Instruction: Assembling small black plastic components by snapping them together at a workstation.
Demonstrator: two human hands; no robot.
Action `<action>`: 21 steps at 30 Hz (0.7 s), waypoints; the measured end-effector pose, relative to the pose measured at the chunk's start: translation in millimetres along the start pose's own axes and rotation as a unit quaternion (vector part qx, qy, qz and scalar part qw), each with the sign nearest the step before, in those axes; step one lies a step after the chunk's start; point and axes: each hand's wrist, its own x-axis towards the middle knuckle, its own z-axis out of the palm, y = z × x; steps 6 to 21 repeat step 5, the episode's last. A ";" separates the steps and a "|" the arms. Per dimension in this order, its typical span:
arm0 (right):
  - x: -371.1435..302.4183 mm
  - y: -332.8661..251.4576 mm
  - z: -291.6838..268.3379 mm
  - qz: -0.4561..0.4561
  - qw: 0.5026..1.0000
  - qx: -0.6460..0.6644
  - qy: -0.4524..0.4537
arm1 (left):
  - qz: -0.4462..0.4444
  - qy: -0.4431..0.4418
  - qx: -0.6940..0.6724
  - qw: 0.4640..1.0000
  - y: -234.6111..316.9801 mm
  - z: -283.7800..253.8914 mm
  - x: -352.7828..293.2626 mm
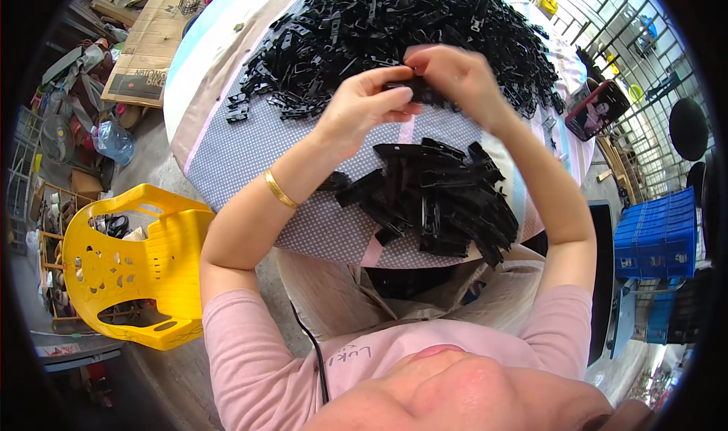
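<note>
Over the near edge of a big heap of small black plastic parts, my two hands meet. My left hand, with a gold bangle at the wrist, pinches a dark plastic piece between thumb and fingers. From the right, my right hand bends over the same piece, its fingertips pressed together close to the left fingertips. Whatever it grips is hidden and slightly blurred. Closer to me lies a second pile of longer black plastic strips, stacked loosely across one another.
The round table has a patterned cloth. A phone stands tilted at its right edge. To the left is a yellow plastic chair, with a cardboard sheet and a water bottle beyond. Blue crates stand at right.
</note>
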 end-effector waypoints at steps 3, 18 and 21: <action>72.8 18.8 -33.2 0.095 0.981 -0.162 0.047 | -0.042 0.024 0.038 0.998 -10.3 5.3 -5.0; 118.9 50.2 -42.0 0.028 0.909 -0.405 0.093 | -0.058 0.007 0.069 0.996 -10.7 10.3 -3.2; 118.9 50.2 -42.0 0.028 0.909 -0.405 0.093 | -0.058 0.007 0.069 0.996 -10.7 10.3 -3.2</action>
